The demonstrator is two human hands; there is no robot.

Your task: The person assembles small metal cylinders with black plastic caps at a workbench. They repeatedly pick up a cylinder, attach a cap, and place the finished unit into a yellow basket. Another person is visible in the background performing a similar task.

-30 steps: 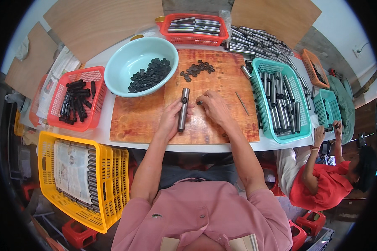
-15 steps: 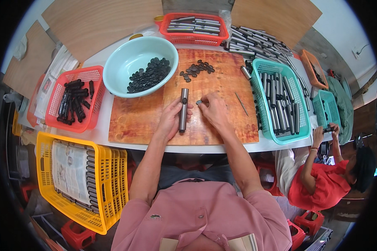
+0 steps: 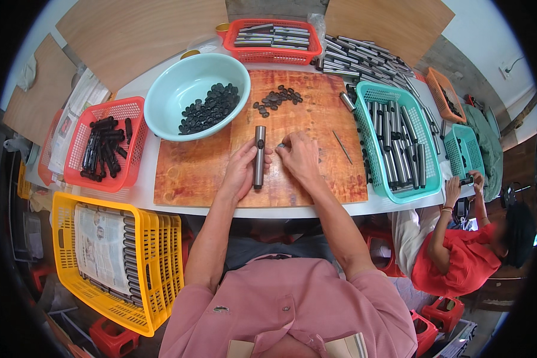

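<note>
A shiny steel tube with a dark hole in its side near the top stands out in my left hand, whose fingers and thumb are wrapped round it. Just to the right, my right hand pinches a small dark round cap, mostly covered by the fingertips. Both hands are over the stained wooden board, and the cap is apart from the tube. Farther back on the board lies a loose cluster of black caps. A thin metal rod rests right of my right hand.
A pale blue basin of black caps stands back left, beside a red basket of black parts. Steel tubes fill a turquoise basket on the right. A yellow crate is at lower left. A person in red sits at right.
My right fingertips have closed over more of the small cap, which shows less now. The left hand keeps the tube in the same pose. The whole view has shifted slightly.
</note>
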